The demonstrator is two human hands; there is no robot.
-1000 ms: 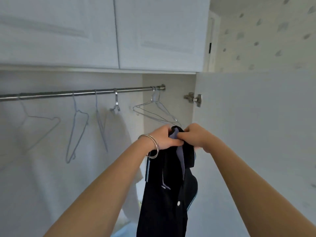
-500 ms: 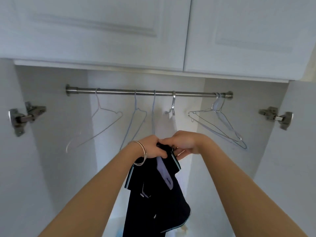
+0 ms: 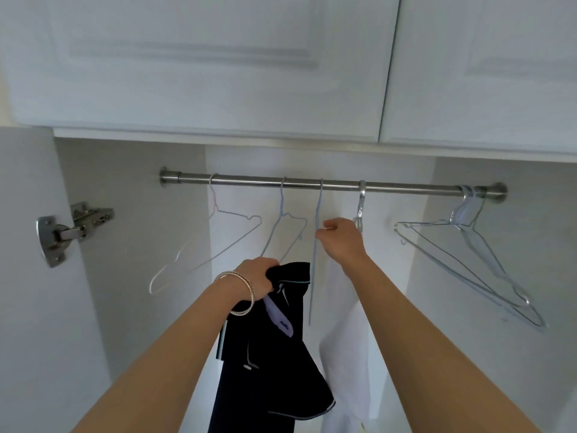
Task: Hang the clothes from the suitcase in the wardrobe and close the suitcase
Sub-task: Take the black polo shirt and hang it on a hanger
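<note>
Change: your right hand (image 3: 342,237) has left the dark garment (image 3: 274,339) and risen to centre frame, fingers pinched on a blue wire hanger (image 3: 317,245) on the rail (image 3: 327,184), likely to unhook it. Left hand (image 3: 257,276), lower centre: fingers curled round the garment's collar, keeping it ready for hanging.

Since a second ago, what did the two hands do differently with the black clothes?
The right hand let go of the black garment, rose toward the rail and now pinches the thin blue hanger that hangs there edge-on. The left hand kept its grip, so it now holds the garment alone. The other wire hangers and the white garment stayed on the rail.
</note>
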